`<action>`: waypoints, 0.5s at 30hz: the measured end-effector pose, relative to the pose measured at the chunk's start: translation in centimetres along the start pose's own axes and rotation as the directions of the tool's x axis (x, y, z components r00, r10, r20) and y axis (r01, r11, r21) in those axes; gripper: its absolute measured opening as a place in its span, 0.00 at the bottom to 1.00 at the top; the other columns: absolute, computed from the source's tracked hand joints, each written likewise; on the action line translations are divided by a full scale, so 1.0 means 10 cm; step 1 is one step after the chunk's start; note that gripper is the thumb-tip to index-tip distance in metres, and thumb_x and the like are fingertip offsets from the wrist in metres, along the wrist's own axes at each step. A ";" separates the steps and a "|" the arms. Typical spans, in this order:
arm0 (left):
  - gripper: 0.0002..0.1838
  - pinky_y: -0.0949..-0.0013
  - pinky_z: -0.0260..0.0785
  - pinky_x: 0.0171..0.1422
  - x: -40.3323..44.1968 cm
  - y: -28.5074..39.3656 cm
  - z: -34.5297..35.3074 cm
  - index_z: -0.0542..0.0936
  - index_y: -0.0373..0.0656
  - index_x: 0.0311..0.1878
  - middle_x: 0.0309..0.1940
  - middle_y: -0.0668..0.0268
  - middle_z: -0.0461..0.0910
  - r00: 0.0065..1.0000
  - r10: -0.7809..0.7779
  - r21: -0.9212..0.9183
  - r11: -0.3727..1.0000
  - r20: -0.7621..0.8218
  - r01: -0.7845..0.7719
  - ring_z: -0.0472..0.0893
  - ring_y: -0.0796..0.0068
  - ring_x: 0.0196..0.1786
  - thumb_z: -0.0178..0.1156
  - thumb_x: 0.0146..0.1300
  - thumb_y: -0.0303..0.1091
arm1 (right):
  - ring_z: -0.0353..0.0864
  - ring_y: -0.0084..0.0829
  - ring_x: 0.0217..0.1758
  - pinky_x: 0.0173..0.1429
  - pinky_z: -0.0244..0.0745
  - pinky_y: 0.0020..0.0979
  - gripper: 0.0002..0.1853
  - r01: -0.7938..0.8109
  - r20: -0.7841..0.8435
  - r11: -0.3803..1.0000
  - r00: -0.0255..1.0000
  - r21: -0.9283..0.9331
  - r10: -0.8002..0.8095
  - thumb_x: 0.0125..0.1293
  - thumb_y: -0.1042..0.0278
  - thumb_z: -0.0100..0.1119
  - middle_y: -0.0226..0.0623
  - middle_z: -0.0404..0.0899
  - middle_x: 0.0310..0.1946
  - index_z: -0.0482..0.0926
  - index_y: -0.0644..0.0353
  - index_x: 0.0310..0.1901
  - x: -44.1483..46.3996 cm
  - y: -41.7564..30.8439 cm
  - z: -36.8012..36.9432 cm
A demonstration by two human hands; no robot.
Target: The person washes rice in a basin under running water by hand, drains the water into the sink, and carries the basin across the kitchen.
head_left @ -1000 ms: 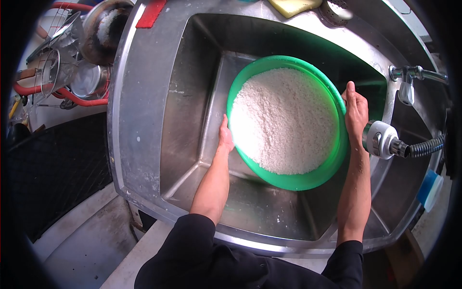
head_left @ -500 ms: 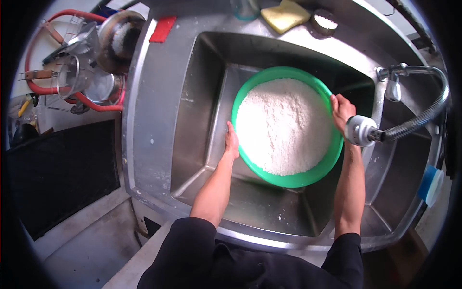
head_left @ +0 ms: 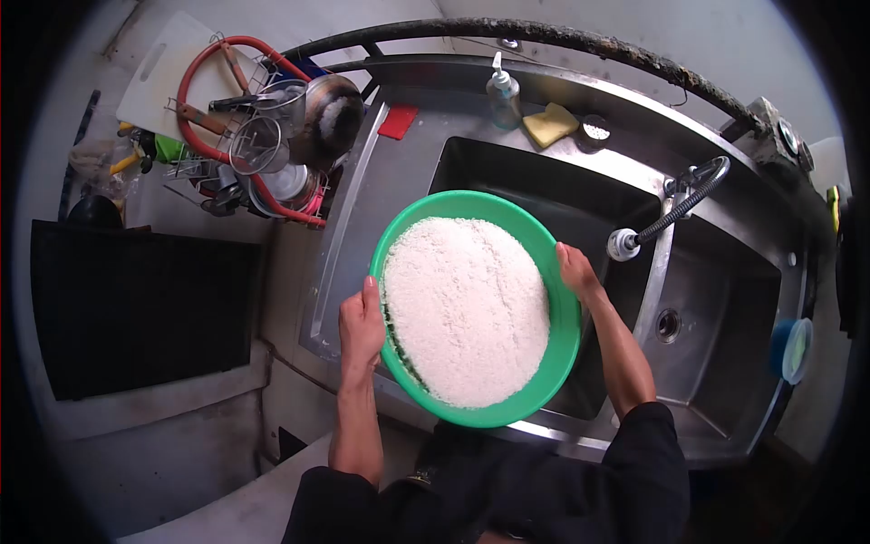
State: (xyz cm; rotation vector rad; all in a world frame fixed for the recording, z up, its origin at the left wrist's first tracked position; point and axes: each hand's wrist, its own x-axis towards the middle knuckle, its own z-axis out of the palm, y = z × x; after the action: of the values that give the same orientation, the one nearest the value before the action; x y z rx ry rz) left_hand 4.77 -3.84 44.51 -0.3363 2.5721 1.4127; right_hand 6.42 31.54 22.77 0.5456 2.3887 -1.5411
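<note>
A round green plastic basin point(head_left: 565, 340) holds a wide heap of white grains that look like rice point(head_left: 467, 308). It is raised above the sink's front and left side, close to my body. My left hand point(head_left: 362, 325) grips the left rim, thumb on top. On the right rim, my right hand point(head_left: 578, 272) is closed the same way. The fingers under the basin are hidden on both sides. Beyond my right hand hangs the white spray head point(head_left: 623, 245) of the flexible faucet point(head_left: 680, 208), apart from the basin.
Behind the steel sink point(head_left: 535, 177) stand a pump bottle point(head_left: 503, 95), a yellow sponge point(head_left: 550, 125) and a small round container point(head_left: 594, 133). A red cloth point(head_left: 397, 121) lies at the back left. The dish rack point(head_left: 263, 195) is crowded with pots and strainers. A second sink basin point(head_left: 725, 299) lies right.
Both hands have lifted the green basin out of the sink and brought it left and toward my body. The spray head is now clear of my right hand. My view has shifted.
</note>
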 end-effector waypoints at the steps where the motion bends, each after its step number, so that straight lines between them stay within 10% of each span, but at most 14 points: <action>1: 0.29 0.67 0.62 0.29 -0.01 0.10 -0.10 0.77 0.30 0.28 0.16 0.68 0.74 0.999 0.033 -0.020 0.999 -0.020 -0.033 0.67 0.84 0.23 0.44 0.77 0.46 | 0.77 0.56 0.44 0.51 0.69 0.46 0.28 0.018 -0.019 1.000 1.000 0.013 -0.017 0.78 0.48 0.32 0.59 0.77 0.38 0.72 0.68 0.41 -0.09 -0.03 0.06; 6: 0.26 0.68 0.63 0.29 -0.47 0.79 -0.40 0.78 0.31 0.29 0.17 0.68 0.74 0.995 -0.012 -0.102 0.995 0.094 0.022 0.67 0.85 0.23 0.46 0.76 0.44 | 0.76 0.60 0.45 0.51 0.69 0.46 0.28 -0.058 -0.054 0.998 0.997 -0.032 0.056 0.78 0.51 0.31 0.60 0.78 0.37 0.74 0.70 0.40 -0.70 -0.19 0.04; 9: 0.26 0.69 0.65 0.31 -0.83 0.70 -0.25 0.78 0.31 0.29 0.18 0.68 0.76 0.940 0.335 0.087 0.937 0.061 -0.339 0.69 0.85 0.24 0.45 0.77 0.44 | 0.78 0.59 0.47 0.51 0.69 0.47 0.29 0.038 -0.143 0.999 0.989 -0.034 -0.042 0.79 0.52 0.30 0.60 0.79 0.38 0.75 0.71 0.42 -1.06 -0.08 -0.01; 13: 0.26 0.70 0.64 0.31 -0.92 0.50 -0.25 0.76 0.30 0.28 0.19 0.69 0.74 0.988 0.050 -0.234 0.972 0.149 -0.014 0.68 0.85 0.25 0.47 0.76 0.43 | 0.77 0.59 0.49 0.53 0.69 0.48 0.29 -0.189 -0.067 0.982 0.979 0.029 0.190 0.79 0.51 0.31 0.61 0.79 0.39 0.76 0.72 0.43 -1.69 -0.41 -0.54; 14: 0.26 0.70 0.63 0.30 -0.95 0.27 -0.15 0.76 0.30 0.28 0.19 0.70 0.74 0.974 0.179 -0.163 0.974 0.137 -0.156 0.67 0.85 0.24 0.46 0.76 0.43 | 0.74 0.33 0.32 0.41 0.70 0.41 0.31 -0.115 -0.179 0.993 0.978 -0.036 0.107 0.79 0.47 0.32 0.43 0.75 0.26 0.73 0.71 0.37 -1.73 -0.19 -0.55; 15: 0.26 0.70 0.64 0.30 -1.00 0.32 -0.07 0.77 0.30 0.29 0.19 0.70 0.74 0.959 0.220 -0.152 0.969 0.177 -0.194 0.67 0.85 0.24 0.46 0.77 0.43 | 0.74 0.32 0.32 0.41 0.70 0.40 0.31 -0.102 -0.271 0.992 0.959 -0.077 0.078 0.79 0.47 0.33 0.42 0.75 0.26 0.74 0.71 0.36 -1.72 0.06 -0.57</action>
State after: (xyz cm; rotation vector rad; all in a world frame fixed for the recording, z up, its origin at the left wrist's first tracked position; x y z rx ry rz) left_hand 13.33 -1.69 50.18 0.0545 2.4181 1.6043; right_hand 22.15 33.95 31.52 0.8803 2.5733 -1.3897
